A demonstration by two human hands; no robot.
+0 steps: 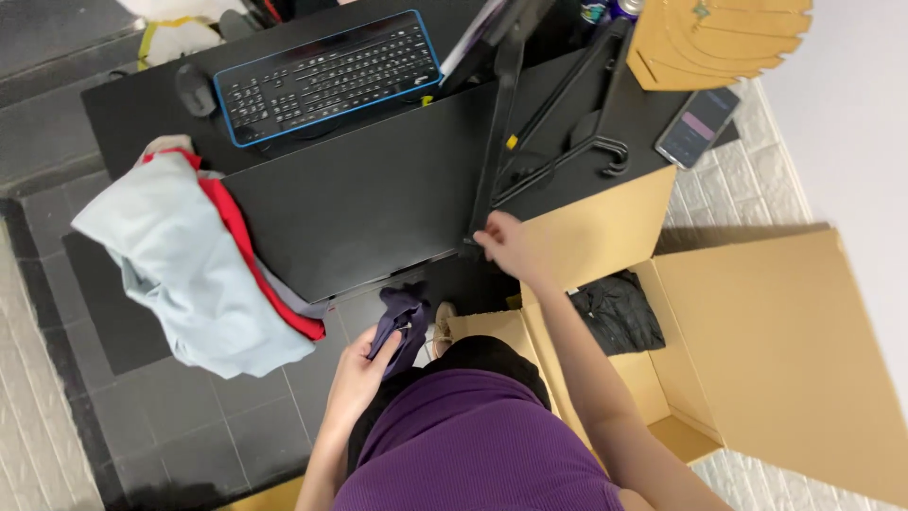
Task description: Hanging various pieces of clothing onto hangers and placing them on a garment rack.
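Note:
My left hand is low in front of my body, fingers closed on a dark navy garment that hangs bunched below the black desk's front edge. My right hand reaches forward to the desk's near corner, fingertips touching the bottom end of a black clothes hanger that lies on the desk; whether it grips it I cannot tell. Just right of that hand stands an open cardboard box with a black garment inside.
A pile of light blue, red and grey clothes drapes over the desk's left corner. A keyboard with a blue rim and a mouse lie at the back, a phone and stacked cardboard pieces at the far right. Dark tiles cover the floor.

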